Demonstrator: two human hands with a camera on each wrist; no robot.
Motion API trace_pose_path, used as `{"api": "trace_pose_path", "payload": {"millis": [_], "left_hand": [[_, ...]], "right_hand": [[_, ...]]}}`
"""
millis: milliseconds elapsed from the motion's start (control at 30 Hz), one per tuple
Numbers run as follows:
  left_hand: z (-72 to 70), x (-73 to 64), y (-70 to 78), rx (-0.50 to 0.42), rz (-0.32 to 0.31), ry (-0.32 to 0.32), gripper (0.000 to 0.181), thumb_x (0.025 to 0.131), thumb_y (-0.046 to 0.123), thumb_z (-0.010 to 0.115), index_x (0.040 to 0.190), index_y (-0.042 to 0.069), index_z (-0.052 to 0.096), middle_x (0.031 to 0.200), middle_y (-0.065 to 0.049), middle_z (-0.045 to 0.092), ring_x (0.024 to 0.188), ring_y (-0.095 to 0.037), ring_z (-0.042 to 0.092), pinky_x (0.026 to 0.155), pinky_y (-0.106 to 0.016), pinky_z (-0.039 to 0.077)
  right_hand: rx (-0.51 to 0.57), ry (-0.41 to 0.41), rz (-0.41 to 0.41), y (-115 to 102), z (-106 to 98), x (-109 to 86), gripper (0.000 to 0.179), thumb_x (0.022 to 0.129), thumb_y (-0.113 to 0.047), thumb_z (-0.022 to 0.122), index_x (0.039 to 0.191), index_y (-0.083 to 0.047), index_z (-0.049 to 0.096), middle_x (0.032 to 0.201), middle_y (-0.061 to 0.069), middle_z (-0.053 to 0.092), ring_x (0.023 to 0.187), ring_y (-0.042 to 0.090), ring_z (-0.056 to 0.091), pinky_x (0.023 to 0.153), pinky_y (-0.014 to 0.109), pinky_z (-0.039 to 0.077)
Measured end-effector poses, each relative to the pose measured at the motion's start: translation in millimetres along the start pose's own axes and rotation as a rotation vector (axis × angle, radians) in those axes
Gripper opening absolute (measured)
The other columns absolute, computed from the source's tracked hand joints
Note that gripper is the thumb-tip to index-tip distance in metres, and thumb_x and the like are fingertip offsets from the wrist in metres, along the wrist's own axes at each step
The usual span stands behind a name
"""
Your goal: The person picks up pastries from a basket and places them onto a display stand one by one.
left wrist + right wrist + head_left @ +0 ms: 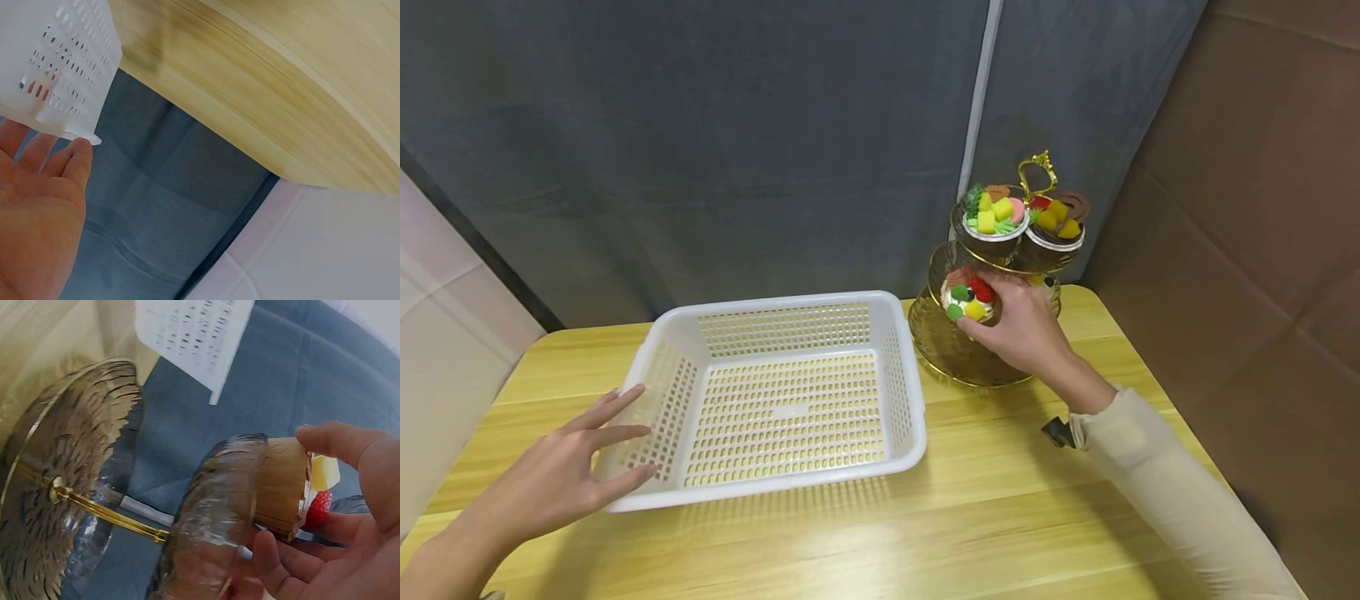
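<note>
My right hand is at the middle tier of a three-tier dessert stand, with thumb and fingers around a toy cupcake. That cupcake has a strawberry, green leaves and yellow cubes on white cream. In the right wrist view its brown pleated cup sits at the tier's rim, between thumb and fingers. My left hand has its fingers spread over the left rim of a white plastic basket. Seen from the left wrist, the fingertips are right at the basket's rim.
Two more toy cupcakes, one with green cream and one with chocolate cream, stand on the top tier below a gold handle. Another is partly hidden behind my right hand. A grey curtain hangs behind the wooden table.
</note>
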State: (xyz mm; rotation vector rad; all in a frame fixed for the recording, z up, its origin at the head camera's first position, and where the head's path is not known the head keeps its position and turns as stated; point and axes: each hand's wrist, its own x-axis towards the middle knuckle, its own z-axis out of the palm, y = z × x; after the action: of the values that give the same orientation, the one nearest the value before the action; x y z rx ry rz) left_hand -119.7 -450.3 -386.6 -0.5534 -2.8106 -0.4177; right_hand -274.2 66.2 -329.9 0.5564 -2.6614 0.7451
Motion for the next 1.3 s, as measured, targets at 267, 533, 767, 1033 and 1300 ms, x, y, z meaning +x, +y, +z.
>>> {"api": "trace_pose_path", "payload": {"millis": [267, 533, 767, 1033, 1300], "left_hand": [[1.1, -0.6, 0.0, 0.0, 0.001, 0.005, 0.048, 0.07, 0.033, 0.089, 0.107, 0.005, 0.075, 0.153, -0.012, 0.044, 0.142, -0.038, 0.036, 0.068, -0.064, 0.048], [1.4, -0.3, 0.8, 0.004, 0.001, 0.006, 0.048, 0.069, 0.033, 0.089, 0.106, 0.005, 0.076, 0.153, -0.011, 0.045, 0.142, -0.038, 0.037, 0.067, -0.065, 0.048], [0.0, 1.2, 0.6, 0.012, 0.001, -0.005, 0.048, 0.069, 0.033, 0.09, 0.106, 0.004, 0.076, 0.15, -0.015, 0.046, 0.137, -0.044, 0.04, 0.067, -0.062, 0.049], [-1.2, 1.5, 0.2, 0.017, -0.01, -0.024, 0.05, 0.071, 0.035, 0.089, 0.107, 0.003, 0.075, 0.15, -0.016, 0.046, 0.135, -0.048, 0.042, 0.068, -0.063, 0.049], [-4.1, 5.3, 3.7, 0.012, -0.014, -0.027, 0.053, 0.075, 0.034, 0.086, 0.116, 0.004, 0.072, 0.146, -0.018, 0.048, 0.099, -0.036, 0.066, 0.063, -0.052, 0.051]], "right_hand": [[-0.026, -0.011, -0.005, 3, 6, -1.1, 0.064, 0.083, -0.033, 0.078, 0.136, -0.003, 0.058, 0.126, 0.017, 0.063, 0.115, 0.038, 0.057, 0.093, 0.055, 0.044], [-0.044, 0.01, -0.038, 6, 9, -2.8, 0.063, 0.083, -0.031, 0.078, 0.137, -0.007, 0.056, 0.126, 0.015, 0.063, 0.113, 0.038, 0.058, 0.091, 0.056, 0.046], [-0.045, 0.015, -0.029, 4, 11, -4.5, 0.07, 0.082, -0.027, 0.081, 0.141, -0.004, 0.053, 0.138, 0.018, 0.057, 0.122, 0.04, 0.055, 0.096, 0.056, 0.045], [-0.173, 0.048, -0.016, 0, 8, -12.1, 0.072, 0.084, -0.036, 0.075, 0.145, -0.007, 0.05, 0.144, 0.018, 0.053, 0.089, 0.041, 0.065, 0.066, 0.052, 0.051], [-0.184, 0.102, -0.043, -1, -9, -33.0, 0.062, 0.084, -0.036, 0.075, 0.138, -0.012, 0.058, 0.131, 0.014, 0.064, 0.084, 0.034, 0.069, 0.056, 0.049, 0.049]]}}
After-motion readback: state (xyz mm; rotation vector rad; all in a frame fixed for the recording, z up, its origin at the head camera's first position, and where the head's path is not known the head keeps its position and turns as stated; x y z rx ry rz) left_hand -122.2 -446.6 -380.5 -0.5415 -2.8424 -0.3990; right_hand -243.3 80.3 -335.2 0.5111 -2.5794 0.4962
